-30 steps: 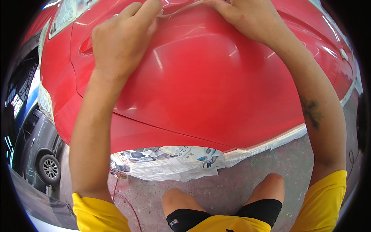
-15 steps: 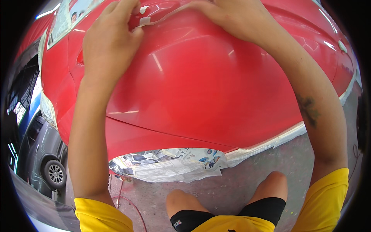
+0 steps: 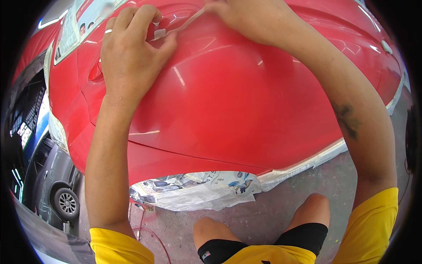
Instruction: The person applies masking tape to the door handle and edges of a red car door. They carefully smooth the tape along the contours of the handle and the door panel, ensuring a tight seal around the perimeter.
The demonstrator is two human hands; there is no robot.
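A narrow strip of masking tape (image 3: 191, 20) stretches across the red car body panel (image 3: 228, 101) at the far side. Its right end runs into the fingertips of my right hand (image 3: 252, 20), which are pinched on it; the other fingers are cut off by the top edge. My left hand (image 3: 134, 48) rests over the panel farther left, fingers bent and apart, its thumb beside the strip's left end. Between that thumb and the index finger shows a small whitish tape piece (image 3: 159, 33) on a recess in the panel. A ring (image 3: 108, 31) sits on a left finger.
Masking newspaper (image 3: 198, 189) covers the wheel arch below the panel; more paper (image 3: 72, 33) covers the upper left. Pale masking (image 3: 307, 163) lines the lower edge. A red hose (image 3: 154, 235) lies on the concrete floor (image 3: 176, 224). A grey car (image 3: 52, 176) stands at left.
My left hand has shifted slightly right, its thumb moving out from the index finger. The right hand has moved a little left, and the strip between them now rises more steeply.
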